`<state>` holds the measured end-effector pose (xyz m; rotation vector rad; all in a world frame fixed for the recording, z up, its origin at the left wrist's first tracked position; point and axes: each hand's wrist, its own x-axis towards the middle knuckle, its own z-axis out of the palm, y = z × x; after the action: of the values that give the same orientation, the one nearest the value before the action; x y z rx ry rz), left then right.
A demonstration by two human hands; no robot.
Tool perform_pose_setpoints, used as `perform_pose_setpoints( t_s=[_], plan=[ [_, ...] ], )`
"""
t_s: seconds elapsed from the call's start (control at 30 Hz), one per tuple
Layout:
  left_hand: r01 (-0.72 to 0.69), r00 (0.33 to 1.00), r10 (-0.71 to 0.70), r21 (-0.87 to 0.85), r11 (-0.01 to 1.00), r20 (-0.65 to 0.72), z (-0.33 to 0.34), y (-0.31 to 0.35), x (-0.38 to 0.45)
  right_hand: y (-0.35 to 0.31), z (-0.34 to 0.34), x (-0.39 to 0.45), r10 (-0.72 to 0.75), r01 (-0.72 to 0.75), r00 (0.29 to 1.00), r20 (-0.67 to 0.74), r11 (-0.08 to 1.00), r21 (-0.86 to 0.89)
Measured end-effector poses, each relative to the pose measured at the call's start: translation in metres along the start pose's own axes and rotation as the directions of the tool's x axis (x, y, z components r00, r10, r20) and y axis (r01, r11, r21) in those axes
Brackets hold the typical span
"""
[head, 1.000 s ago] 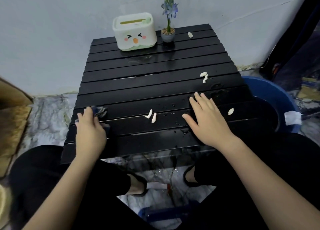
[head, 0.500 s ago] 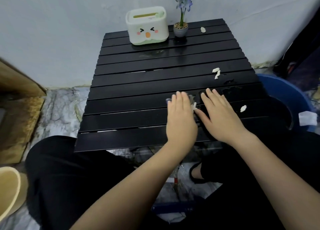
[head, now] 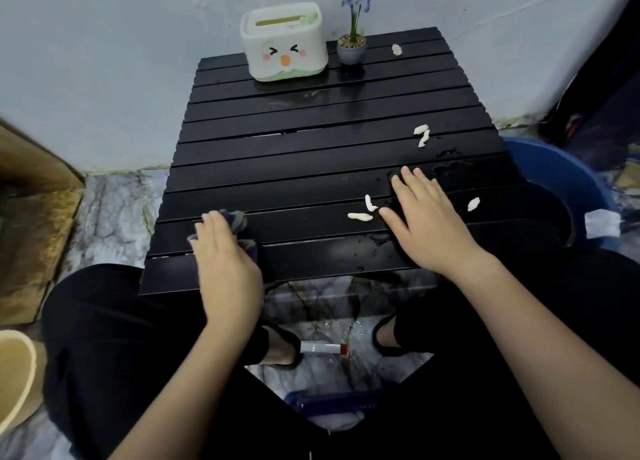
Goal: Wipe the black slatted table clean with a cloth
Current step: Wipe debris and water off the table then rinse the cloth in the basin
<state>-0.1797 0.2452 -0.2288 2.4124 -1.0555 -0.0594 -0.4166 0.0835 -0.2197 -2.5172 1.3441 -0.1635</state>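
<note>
The black slatted tabletop (head: 311, 155) runs away from the person toward the wall, its slats lying crosswise, left to right; its far edge meets the wall, its near edge sits above the person's knees. The left hand (head: 225, 262) presses flat on a dark cloth (head: 239, 222) at the near-left corner, fingers together and curled lightly over it, the cloth bunched beneath the palm with only its frayed end showing past the fingertips. The right hand (head: 426, 224) lies flat on the near-right slats, fingers spread and holding nothing. Six pale scraps lie on the slats: two just left of the right hand's thumb (head: 363, 212), one (head: 473, 204) to its right, two touching (head: 422, 135) farther back at the right, one (head: 397, 49) near the far-right corner. One cartoon-faced tissue box (head: 284, 42) and one small potted flower (head: 351, 46) stand side by side at the far edge. Wet patches glisten around the right hand. The middle slats lie bare; a blue basin (head: 568, 182) stands close beside the right edge, and marbled floor lies open along the left.
</note>
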Motion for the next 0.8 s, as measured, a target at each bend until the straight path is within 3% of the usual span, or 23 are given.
perform_pose_setpoints(
  t_s=[0.23, 0.43, 0.53, 0.6, 0.7, 0.8],
  plan=[
    [-0.273, 0.951, 0.272, -0.015, 0.962, 0.145, 0.053, 0.111, -0.035, 0.008, -0.022, -0.022, 0.022, -0.024, 0.994, -0.111, 1.0, -0.02],
    [-0.434, 0.849, 0.429, -0.056, 0.899, 0.309, 0.08, 0.189, -0.04, 0.051, -0.036, -0.058, 0.29, -0.293, 0.927, -0.239, 0.956, 0.025],
    [-0.397, 0.795, 0.475, -0.268, 0.878, 0.376, 0.074, 0.195, -0.03, 0.07, -0.033, -0.071, 0.409, -0.412, 0.89, -0.2, 0.911, 0.031],
    [-0.315, 0.816, 0.459, -0.397, 0.862, 0.35, 0.063, 0.185, -0.018, 0.078, -0.03, -0.076, 0.456, -0.457, 0.873, -0.173, 0.889, 0.037],
    [-0.23, 0.894, 0.35, -0.383, 0.895, 0.28, 0.047, 0.151, -0.001, 0.082, -0.026, -0.078, 0.494, -0.489, 0.856, -0.153, 0.87, 0.071],
    [-0.259, 0.899, 0.33, -0.257, 0.931, 0.287, 0.035, 0.108, 0.004, 0.081, -0.023, -0.078, 0.498, -0.486, 0.854, -0.149, 0.867, 0.111]
  ],
)
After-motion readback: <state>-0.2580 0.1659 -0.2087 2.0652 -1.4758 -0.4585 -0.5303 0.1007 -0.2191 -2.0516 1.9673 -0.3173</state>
